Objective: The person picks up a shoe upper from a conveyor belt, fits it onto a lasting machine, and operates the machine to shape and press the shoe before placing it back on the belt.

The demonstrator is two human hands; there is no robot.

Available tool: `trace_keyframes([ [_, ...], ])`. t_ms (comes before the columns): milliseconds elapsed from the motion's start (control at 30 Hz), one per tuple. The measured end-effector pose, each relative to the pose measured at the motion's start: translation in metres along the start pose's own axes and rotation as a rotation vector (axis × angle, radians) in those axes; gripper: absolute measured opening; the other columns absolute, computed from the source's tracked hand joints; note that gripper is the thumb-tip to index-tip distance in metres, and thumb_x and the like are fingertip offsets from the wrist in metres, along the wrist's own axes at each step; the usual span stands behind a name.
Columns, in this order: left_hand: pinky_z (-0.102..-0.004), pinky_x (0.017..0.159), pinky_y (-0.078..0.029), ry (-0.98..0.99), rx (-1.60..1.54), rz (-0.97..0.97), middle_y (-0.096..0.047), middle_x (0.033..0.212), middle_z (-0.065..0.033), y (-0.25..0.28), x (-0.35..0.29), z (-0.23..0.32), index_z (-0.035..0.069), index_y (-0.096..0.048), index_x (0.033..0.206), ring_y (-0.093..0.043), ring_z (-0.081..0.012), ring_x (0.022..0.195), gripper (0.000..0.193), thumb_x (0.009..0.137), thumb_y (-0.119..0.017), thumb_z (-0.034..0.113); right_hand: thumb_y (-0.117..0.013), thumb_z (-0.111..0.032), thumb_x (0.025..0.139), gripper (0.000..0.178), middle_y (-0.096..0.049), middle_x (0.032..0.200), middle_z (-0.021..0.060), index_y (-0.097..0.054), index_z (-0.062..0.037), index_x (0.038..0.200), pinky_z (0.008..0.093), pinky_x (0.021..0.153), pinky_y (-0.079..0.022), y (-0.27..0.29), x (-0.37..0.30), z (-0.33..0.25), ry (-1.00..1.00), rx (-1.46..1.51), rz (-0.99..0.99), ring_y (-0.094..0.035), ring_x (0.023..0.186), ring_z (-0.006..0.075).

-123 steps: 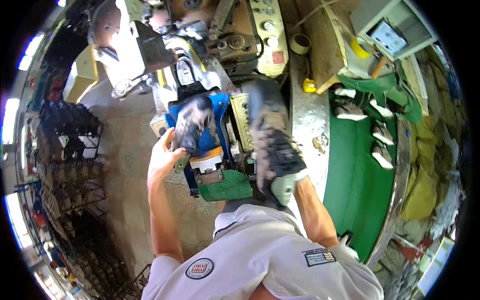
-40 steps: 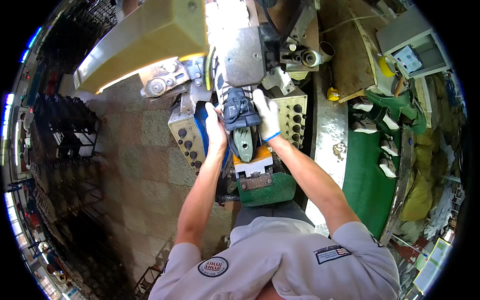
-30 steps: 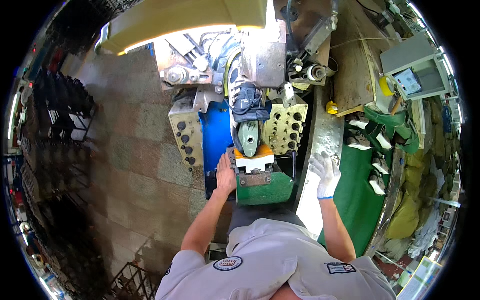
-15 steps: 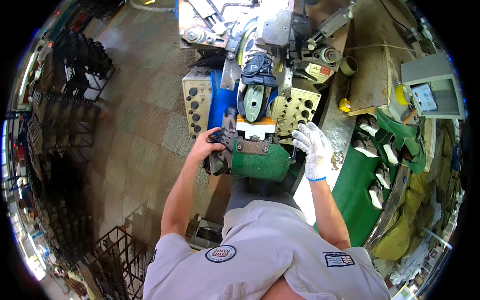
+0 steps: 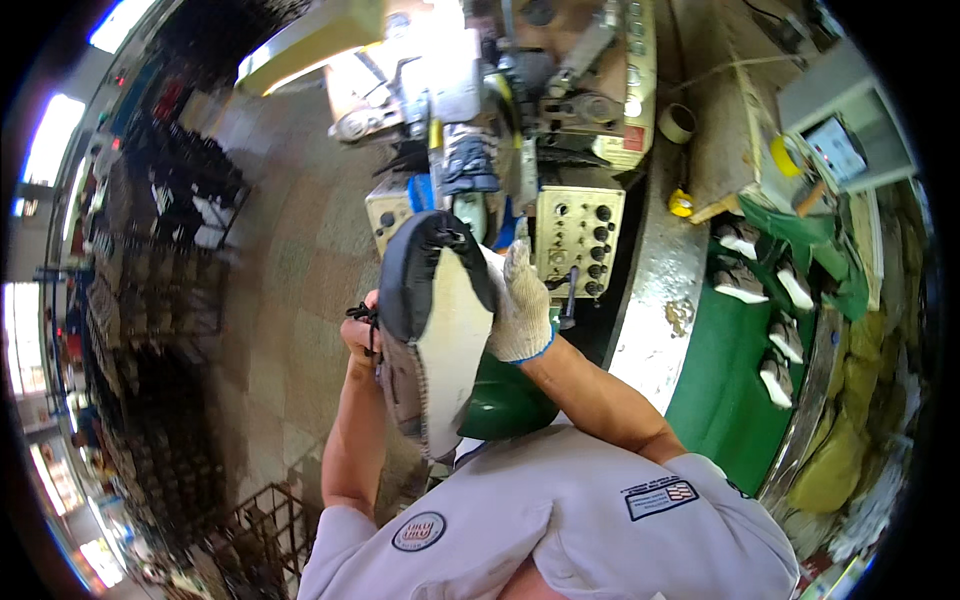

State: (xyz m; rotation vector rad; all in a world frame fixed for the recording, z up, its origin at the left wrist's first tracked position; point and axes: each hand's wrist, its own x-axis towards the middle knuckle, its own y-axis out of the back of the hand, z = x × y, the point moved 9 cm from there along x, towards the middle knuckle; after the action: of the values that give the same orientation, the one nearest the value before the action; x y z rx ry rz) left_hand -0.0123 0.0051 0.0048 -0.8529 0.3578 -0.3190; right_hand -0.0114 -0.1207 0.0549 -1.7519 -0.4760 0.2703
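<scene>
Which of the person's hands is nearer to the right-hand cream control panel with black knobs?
Right. The gloved right hand appears beside the control panel, at its left edge; the bare left hand is farther left, across the shoe.

An unfinished shoe (image 5: pixel 445 330) was held between both hands, tipped on its side so that its pale, flat underside (image 5: pixel 453 345) showed. Its broad end, wrapped in black that gathered in folds onto the underside, pointed away from the body; the taupe flank faced left, black laces (image 5: pixel 366 315) jutted out, and a stitched-looking edge ran down toward the narrower near end.
</scene>
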Motion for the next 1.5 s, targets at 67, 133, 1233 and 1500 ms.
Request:
trace_keyframes([
  [67,-0.0332,0.086,-0.054,0.085,-0.023,0.003,-0.072,0.105,-0.0173,-0.016,0.024,-0.014,-0.013,-0.065,0.115,-0.070,-0.0260,0.092,0.070,0.052,-0.072,0.017,-0.049,-0.057,0.100,0.072,-0.060,0.135,0.0151,-0.048,0.0005,0.142,0.0398,0.107,-0.045,0.002,-0.004,-0.025,0.055,0.021,0.089,-0.059,0.123,0.0260],
  [133,-0.0333,0.086,-0.054,0.180,-0.013,0.012,-0.072,0.104,-0.0167,-0.020,0.043,-0.029,-0.012,-0.065,0.115,-0.070,-0.0254,0.092,0.069,0.053,-0.073,0.017,-0.054,-0.052,0.099,0.065,-0.065,0.126,0.0170,-0.054,0.0021,0.135,0.0410,0.101,-0.050,-0.016,0.001,-0.047,0.034,0.156,0.032,-0.065,0.113,0.0263],
  [1233,-0.0552,0.091,-0.047,0.291,2.116,-0.465,-0.056,0.124,-0.0363,-0.004,-0.076,-0.273,-0.009,-0.050,0.133,-0.056,-0.0532,0.109,0.062,0.088,-0.068,0.029,-0.067,-0.072,0.076,0.091,-0.065,0.125,0.0258,-0.065,0.0057,0.123,0.0401,0.101,-0.048,0.475,-0.592,-0.408,-0.513,-1.359,1.843,-0.063,0.118,0.0373],
  [1500,-0.0474,0.081,-0.054,0.470,2.250,-0.270,-0.070,0.096,-0.0278,0.019,-0.060,-0.279,-0.008,-0.068,0.108,-0.068,-0.0445,0.089,0.041,0.086,-0.071,0.026,-0.088,-0.025,0.069,0.054,-0.073,0.103,0.0171,-0.069,0.0056,0.110,0.0355,0.083,-0.056,0.550,-0.547,-0.506,0.767,-0.453,2.259,-0.071,0.090,0.0258],
])
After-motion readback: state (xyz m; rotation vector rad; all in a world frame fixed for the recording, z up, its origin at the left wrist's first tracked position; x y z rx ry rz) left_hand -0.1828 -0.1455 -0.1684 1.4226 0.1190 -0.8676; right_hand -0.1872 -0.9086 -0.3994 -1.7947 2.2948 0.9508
